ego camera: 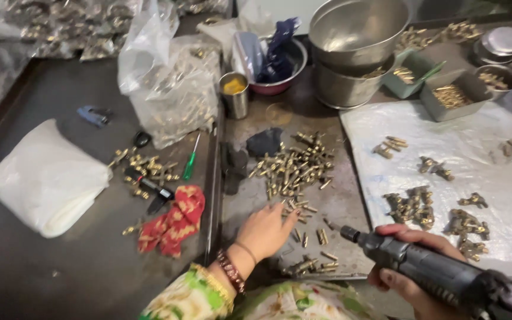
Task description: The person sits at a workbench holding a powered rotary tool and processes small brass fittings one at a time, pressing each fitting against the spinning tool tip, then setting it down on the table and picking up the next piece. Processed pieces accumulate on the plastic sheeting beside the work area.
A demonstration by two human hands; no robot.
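Note:
My left hand (266, 229) reaches flat over the dark metal table, fingers spread, its tips touching the near edge of a heap of small brass fittings (294, 166). A few loose brass pieces (314, 237) lie just right of that hand. My right hand (407, 278) grips a dark grey handheld rotary tool (440, 274), whose tip points left toward the loose pieces. A bead bracelet and a patterned green sleeve show on my left wrist.
A clear plastic sheet (475, 178) at right carries small clusters of brass parts. Stacked steel bowls (354, 50), a steel cup (234, 93), grey trays of parts, bags of fittings (173, 89), a green screwdriver (191, 157), a red cloth (176, 220) and a white folded bag (45, 178) surround the work spot.

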